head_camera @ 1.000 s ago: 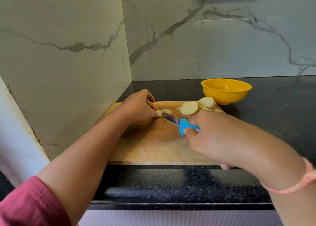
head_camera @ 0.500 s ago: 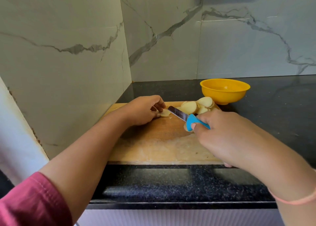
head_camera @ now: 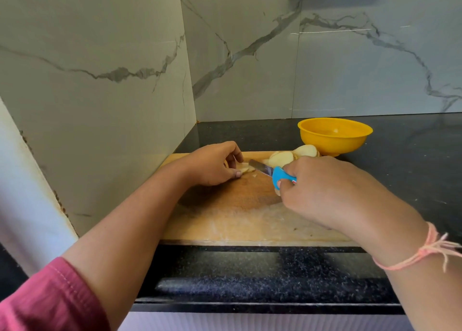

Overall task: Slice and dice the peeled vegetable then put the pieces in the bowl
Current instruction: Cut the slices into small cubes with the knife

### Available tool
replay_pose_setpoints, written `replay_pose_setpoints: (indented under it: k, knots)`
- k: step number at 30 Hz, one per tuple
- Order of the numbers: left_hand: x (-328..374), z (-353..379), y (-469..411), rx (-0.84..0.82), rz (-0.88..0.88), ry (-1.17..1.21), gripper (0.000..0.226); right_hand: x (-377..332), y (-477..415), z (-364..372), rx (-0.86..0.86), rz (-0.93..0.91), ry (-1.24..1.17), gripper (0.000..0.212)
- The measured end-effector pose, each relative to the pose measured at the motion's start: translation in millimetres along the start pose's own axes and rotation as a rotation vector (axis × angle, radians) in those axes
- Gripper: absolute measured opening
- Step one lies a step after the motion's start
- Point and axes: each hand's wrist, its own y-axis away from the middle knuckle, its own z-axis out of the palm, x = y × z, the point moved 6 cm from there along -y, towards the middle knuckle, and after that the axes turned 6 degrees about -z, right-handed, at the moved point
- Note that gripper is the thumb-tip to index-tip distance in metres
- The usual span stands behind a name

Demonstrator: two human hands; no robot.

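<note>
Here, on the worn rectangular wooden cutting board (head_camera: 237, 220) that sits on the black speckled stone counter (head_camera: 412, 160):

Small pale piece of peeled vegetable (head_camera: 244, 168): lies flat at the far middle of the board. It is partly under fingers, so its full outline cannot be told.

Left hand (head_camera: 212, 164): fingers curl down over that piece and the thumb is at its near edge, pinning it to the wood. This is the hand nearer the piece, and it touches it.

Right hand (head_camera: 325, 190): clamped round the handle of the blue-handled steel knife (head_camera: 272, 174), to the near right of the piece. The blade's long axis runs from near right to far left, with the tip just beside the left fingertips. Whether the edge touches the piece cannot be told.

Heap of pale round slices (head_camera: 282, 158): at the far right of the board, just beyond the right knuckles, between knife and bowl.

Round yellow plastic bowl (head_camera: 335, 135): on the counter, just past the board's far right corner. No pieces show in the visible part of its inside. The right hand is the nearer one.

Assessment: slicing is under way, and dicing and transfer are not yet done. The next cut depends on the narrow gap between blade and left fingertips, and should fall on the right side of those fingers.
</note>
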Motion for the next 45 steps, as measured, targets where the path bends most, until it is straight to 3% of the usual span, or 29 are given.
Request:
replay_pose_setpoints:
  k: [10,21,29,36,45]
  knots:
    - [-3.9,-8.7,0.1,0.092,-0.086,0.073,0.005,-9.3,6.7,-3.6,0.067,-0.035,-0.065,0.039]
    - [-6.4,-9.6,0.1,0.133,-0.185,0.099,0.018,-31.3,1.5,15.8,-0.011,-0.055,-0.080,0.023]
    - [-5.8,-8.9,1.1,0.133,-0.181,0.100,0.016,-13.6,29.9,-7.5,-0.152,-0.039,-0.063,0.036]
    - [-8.5,-10.4,3.4,0.134,-0.168,0.094,0.025,-20.5,21.1,0.3,-0.021,-0.045,-0.112,0.035]
    - [-11.4,-12.0,1.8,0.202,-0.240,0.129,0.044,-28.4,5.9,9.0,-0.068,-0.073,-0.156,0.031]
